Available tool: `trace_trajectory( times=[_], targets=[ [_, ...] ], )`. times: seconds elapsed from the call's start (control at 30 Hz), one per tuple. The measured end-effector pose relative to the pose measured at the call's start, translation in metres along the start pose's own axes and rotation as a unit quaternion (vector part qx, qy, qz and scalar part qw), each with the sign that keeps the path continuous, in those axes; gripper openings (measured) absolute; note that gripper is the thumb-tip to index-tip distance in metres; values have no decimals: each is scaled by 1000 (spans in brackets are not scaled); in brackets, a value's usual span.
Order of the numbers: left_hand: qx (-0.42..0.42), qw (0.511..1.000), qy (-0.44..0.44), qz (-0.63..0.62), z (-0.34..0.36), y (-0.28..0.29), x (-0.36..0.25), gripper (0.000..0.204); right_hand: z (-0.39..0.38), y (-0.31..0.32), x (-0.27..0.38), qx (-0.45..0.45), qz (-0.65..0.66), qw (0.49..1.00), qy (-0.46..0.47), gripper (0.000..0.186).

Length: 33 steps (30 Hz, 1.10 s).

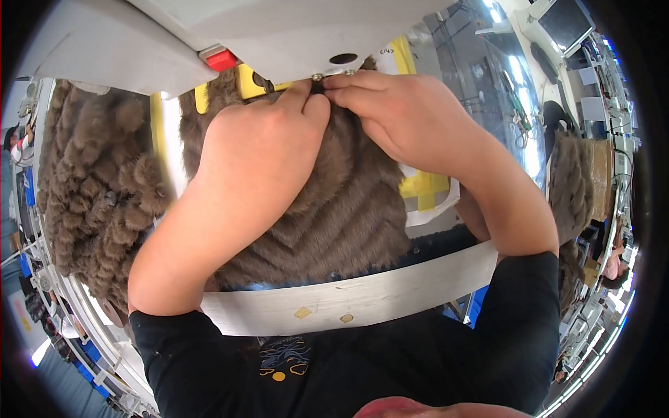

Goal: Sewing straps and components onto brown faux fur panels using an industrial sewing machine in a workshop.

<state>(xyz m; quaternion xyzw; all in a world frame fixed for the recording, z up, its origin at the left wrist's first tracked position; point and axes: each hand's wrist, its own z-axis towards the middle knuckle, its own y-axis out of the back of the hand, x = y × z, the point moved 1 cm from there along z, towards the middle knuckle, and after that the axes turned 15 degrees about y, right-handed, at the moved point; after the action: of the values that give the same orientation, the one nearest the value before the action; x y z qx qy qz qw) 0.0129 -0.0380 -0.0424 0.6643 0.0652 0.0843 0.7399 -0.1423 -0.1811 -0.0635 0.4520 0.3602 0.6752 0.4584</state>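
Note:
A brown fur piece, with chevron-like bands, is spread beneath my arms and runs up to a white machine that looks like a sewing machine. My left hand is closed, its fingers pinching the fur's upper part right below the machine head. From the other side my right hand comes in, thumb and fingers pressed together at the same spot. The fingertips of both hands nearly meet by small metal parts of the machine. The exact edge between them is hidden.
A red block sits on the machine's underside. Yellow tape marks the work surface. More bunched brown fur lies at the left, with another fur piece at the right. A pale board edges the table before me.

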Motion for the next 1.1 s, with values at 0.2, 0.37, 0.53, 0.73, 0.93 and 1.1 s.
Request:
trace_trajectory(
  times=[0.2, 0.37, 0.53, 0.73, 0.93, 1.1],
  targets=[
    [-66, 997, -33, -8, -1, 3, 1, 17, 1, 1, 3, 10, 2, 1000, -3, 23],
    [18, 1000, -11, -23, -4, 9, -2, 24, 1, 4, 7, 19, 3, 1000, 2, 21],
    [26, 999, -15, -16, -8, 13, -3, 23, 0, 7, 12, 38, 13, 999, -1, 18],
    [3, 999, -53, -14, -10, 13, -4, 28, 1, 9, 16, 49, 21, 999, 1, 15],
    [40, 998, -53, -16, -14, 21, -9, 24, -2, 13, 20, 57, 36, 998, -3, 11],
    [75, 995, -48, -43, -13, 19, -8, 28, 1, 15, 21, 64, 26, 998, -13, 7]
  ],
)
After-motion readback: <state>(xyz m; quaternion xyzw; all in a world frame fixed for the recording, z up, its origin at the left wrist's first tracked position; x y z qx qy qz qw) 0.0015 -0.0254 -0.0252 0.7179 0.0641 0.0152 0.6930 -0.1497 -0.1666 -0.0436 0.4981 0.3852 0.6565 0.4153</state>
